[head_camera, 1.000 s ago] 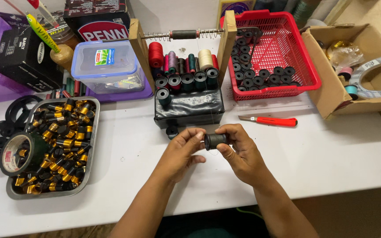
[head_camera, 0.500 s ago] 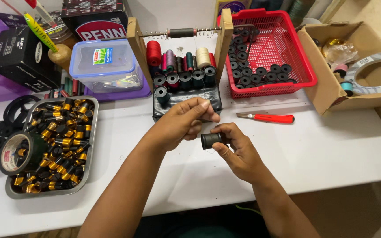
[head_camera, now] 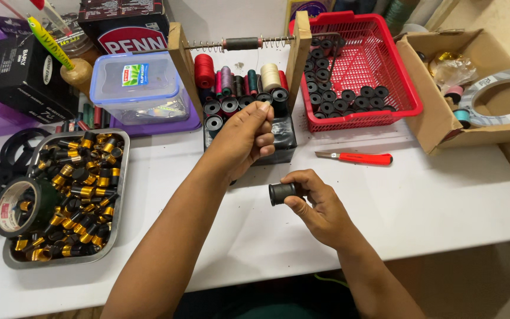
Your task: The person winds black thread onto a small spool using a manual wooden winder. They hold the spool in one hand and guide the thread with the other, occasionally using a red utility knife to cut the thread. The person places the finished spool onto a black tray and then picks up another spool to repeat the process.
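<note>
My right hand [head_camera: 320, 207] holds a short black cylindrical sleeve [head_camera: 281, 193] between thumb and fingers, low over the white table [head_camera: 444, 195]. My left hand [head_camera: 244, 139] is raised over a black block, its thumb and forefinger pinched together near the thread spools [head_camera: 231, 88]; what it pinches is too small to tell. The spools, red, white, green and black, stand on a wooden rack [head_camera: 178, 59] with a spring rod across the top.
A metal tray [head_camera: 122, 177] of black and gold tubes with a tape roll [head_camera: 16, 207] sits at left. A red basket [head_camera: 402, 77] of black rings, a red-handled knife [head_camera: 358, 158], a cardboard box [head_camera: 438, 118] and a clear plastic container [head_camera: 137, 85] stand around.
My left hand has left the sleeve and risen toward the spools with its fingers pinched. My right hand has kept the sleeve and dropped slightly toward me.
</note>
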